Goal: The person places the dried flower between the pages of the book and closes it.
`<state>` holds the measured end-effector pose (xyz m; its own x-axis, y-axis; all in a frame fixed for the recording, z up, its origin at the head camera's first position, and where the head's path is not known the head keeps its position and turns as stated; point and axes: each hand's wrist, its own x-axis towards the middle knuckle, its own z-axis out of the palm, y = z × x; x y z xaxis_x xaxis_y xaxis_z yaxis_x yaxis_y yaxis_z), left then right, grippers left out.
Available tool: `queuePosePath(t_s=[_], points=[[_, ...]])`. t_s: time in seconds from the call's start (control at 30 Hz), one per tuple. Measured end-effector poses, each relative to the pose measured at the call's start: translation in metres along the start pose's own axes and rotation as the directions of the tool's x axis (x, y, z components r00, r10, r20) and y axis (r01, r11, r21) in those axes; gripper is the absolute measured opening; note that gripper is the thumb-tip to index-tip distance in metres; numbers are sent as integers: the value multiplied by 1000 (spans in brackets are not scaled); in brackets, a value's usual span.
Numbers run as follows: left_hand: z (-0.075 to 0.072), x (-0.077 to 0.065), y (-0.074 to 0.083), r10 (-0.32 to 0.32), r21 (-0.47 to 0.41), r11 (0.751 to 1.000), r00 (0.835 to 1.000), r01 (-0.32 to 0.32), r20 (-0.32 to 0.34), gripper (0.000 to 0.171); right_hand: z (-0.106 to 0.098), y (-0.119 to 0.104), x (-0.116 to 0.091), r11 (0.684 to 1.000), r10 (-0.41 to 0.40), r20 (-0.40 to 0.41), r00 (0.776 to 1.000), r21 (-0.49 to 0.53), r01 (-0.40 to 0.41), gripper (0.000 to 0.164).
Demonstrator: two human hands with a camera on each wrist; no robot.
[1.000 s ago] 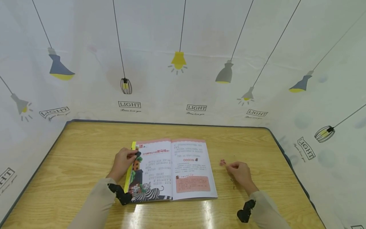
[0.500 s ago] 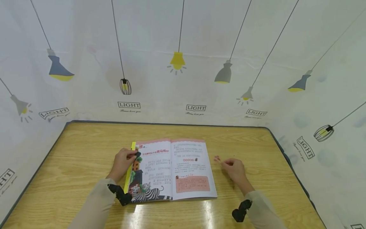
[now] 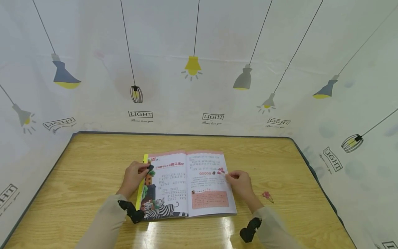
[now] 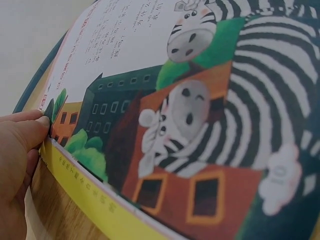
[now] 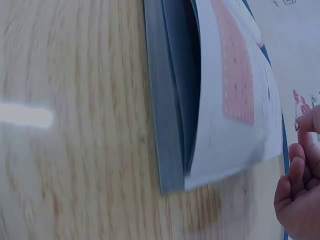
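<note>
Pink sprig [image 3: 221,170] pinched in my right hand [image 3: 238,183] over book [image 3: 186,186], not released yet; left hand [image 3: 134,176] pinches book's edge; second sprig [image 3: 267,196] untouched, beside right wrist.

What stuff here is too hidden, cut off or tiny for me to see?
Small print on the book: head view, too small to read.
The book's underside: head view, hidden by the book itself.
Rest of the left hand: left wrist view, cut off by the left edge.
Stem end of the held flower: right wrist view, hidden by the right hand.
</note>
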<state>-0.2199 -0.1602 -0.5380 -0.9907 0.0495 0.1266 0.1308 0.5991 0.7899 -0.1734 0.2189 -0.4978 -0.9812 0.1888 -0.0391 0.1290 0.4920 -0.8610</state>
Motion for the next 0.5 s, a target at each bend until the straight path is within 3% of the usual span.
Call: queuePosePath(t_s=[0.2,0.5], points=[[1,-1,2,0,-2,1000,1000,0,1,24,18,-9,2,998,53,17,998,-26,-52,12],[1,-1,0,-2,-4,1000,1000,2,-1,24,40,-24,-2,998,-9,-5,1000,-56,9,11]])
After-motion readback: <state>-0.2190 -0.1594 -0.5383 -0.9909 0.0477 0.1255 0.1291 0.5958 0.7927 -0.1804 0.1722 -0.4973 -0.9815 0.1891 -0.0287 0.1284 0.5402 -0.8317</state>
